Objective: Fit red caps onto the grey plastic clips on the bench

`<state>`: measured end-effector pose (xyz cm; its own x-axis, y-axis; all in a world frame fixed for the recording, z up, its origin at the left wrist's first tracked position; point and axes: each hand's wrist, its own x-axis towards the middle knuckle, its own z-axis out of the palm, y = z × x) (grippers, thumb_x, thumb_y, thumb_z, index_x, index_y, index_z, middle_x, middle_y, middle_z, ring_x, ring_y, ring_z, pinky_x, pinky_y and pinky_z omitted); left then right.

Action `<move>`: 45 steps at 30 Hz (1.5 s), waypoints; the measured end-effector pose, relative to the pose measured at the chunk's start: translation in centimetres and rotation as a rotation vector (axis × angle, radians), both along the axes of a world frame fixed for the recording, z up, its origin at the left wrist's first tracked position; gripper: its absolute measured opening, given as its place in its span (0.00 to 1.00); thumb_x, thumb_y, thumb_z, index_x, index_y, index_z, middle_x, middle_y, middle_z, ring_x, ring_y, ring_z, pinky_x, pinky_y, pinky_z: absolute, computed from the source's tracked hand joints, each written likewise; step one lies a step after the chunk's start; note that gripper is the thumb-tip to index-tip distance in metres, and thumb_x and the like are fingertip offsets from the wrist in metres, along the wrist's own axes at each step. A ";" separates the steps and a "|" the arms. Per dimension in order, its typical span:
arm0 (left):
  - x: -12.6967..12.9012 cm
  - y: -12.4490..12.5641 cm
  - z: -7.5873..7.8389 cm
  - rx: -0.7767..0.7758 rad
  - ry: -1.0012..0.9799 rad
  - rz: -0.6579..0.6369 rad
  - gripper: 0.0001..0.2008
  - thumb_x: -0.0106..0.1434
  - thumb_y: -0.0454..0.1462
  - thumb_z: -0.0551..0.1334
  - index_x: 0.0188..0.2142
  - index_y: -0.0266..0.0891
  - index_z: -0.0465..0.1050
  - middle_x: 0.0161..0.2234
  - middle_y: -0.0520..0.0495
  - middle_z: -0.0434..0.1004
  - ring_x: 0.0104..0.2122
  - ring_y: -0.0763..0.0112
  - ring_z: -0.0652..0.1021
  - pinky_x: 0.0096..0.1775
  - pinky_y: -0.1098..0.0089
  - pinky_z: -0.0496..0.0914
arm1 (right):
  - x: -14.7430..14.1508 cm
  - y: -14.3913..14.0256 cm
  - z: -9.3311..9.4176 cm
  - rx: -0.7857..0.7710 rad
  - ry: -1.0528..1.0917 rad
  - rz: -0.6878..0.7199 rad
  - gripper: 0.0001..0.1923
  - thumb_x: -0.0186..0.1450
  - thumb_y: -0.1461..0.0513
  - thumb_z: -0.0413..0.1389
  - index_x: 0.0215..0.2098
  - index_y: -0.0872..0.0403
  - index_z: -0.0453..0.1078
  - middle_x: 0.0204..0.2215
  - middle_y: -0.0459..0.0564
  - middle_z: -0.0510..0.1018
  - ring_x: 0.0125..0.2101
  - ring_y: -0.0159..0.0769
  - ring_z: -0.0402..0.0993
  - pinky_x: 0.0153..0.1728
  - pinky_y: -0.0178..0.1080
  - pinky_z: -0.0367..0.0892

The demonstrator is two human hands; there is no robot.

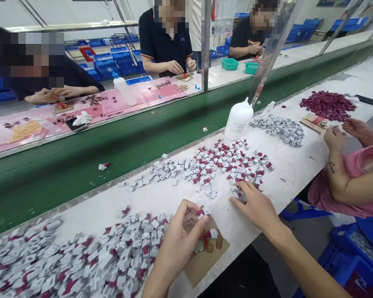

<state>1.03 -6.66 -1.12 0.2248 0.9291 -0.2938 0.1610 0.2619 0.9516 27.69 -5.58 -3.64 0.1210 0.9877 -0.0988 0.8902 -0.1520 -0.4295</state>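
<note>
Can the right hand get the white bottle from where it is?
Probably yes. The right hand rests on the small parts, and only loose parts lie between it and the bottle, though it would need a stretch.

bright even overhead light, soft shadows, wide-angle edge stretching, blurred faces, sharp centre

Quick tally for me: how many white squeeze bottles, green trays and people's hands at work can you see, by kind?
White bottles: 2
Green trays: 2
Own hands: 2, left hand, right hand
Total: 6
Co-workers' hands partly hidden, not counted.
</note>
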 end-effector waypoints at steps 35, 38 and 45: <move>-26.9 20.7 -0.7 -0.054 0.927 0.980 0.17 0.66 0.31 0.74 0.51 0.37 0.73 0.56 0.32 0.80 0.63 0.39 0.79 0.68 0.39 0.71 | -16.4 27.6 2.3 0.099 0.127 0.120 0.19 0.74 0.66 0.59 0.61 0.56 0.76 0.67 0.70 0.74 0.68 0.65 0.71 0.65 0.61 0.71; -26.5 21.1 -1.0 -0.026 0.897 0.926 0.12 0.65 0.29 0.70 0.42 0.41 0.69 0.49 0.36 0.81 0.60 0.40 0.80 0.66 0.40 0.71 | -14.1 30.4 1.4 0.029 0.180 0.016 0.15 0.68 0.68 0.64 0.53 0.58 0.79 0.65 0.72 0.75 0.66 0.66 0.72 0.67 0.63 0.68; -17.2 22.7 -1.9 0.171 0.580 0.517 0.17 0.64 0.34 0.75 0.37 0.45 0.65 0.38 0.49 0.81 0.40 0.60 0.81 0.47 0.61 0.75 | -17.6 31.3 0.9 -0.116 0.666 0.026 0.05 0.70 0.65 0.59 0.35 0.52 0.75 0.42 0.55 0.84 0.41 0.41 0.77 0.42 0.40 0.74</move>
<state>-16.19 16.00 -3.04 -0.3926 0.9166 -0.0755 0.5409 0.2965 0.7871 10.12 25.73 -2.70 -0.0257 0.9680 -0.2495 0.4455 -0.2123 -0.8698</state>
